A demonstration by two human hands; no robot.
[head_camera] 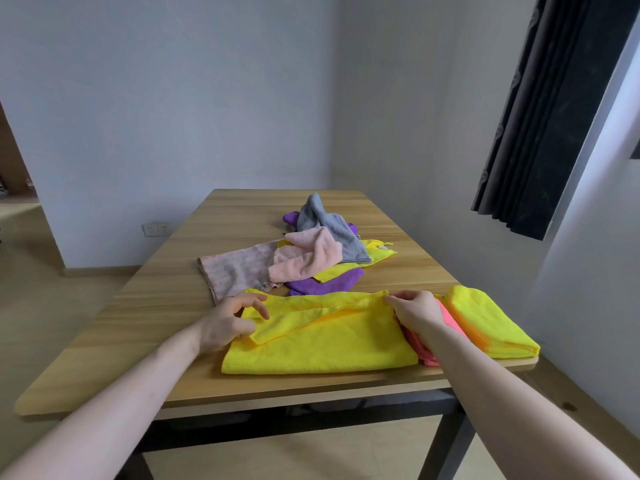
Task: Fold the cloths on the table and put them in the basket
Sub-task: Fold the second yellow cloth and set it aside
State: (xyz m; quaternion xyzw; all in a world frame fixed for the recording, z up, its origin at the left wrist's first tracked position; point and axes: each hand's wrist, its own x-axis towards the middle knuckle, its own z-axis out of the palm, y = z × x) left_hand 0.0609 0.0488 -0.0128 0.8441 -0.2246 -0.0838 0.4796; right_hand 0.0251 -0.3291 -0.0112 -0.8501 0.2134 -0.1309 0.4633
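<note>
Folding the bright yellow microfibre cloth (322,337) on the wooden worktop (138,306).
I see my left hand (225,323) pinching its 9 o'clock corner, right hand (415,311) fingers (393,300) gripping its 2 o'clock edge.

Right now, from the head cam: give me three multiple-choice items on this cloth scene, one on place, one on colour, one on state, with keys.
1. Where does the folded stack lie relative to the yellow cloth being folded?
A. At the table's near right corner
B. At the table's far left corner
C. On the floor

2. What colour is the topmost cloth of the unfolded pile?
A. Green
B. Grey
C. Black

3. What is the right hand doing?
A. Hanging off the table
B. Lying flat on the wood
C. Pinching the yellow cloth's far right corner

Key: 1 A, the stack sits right of the yellow cloth at the table edge. 2 B, a grey cloth peaks on top. 3 C, its fingers close on the corner.
</note>
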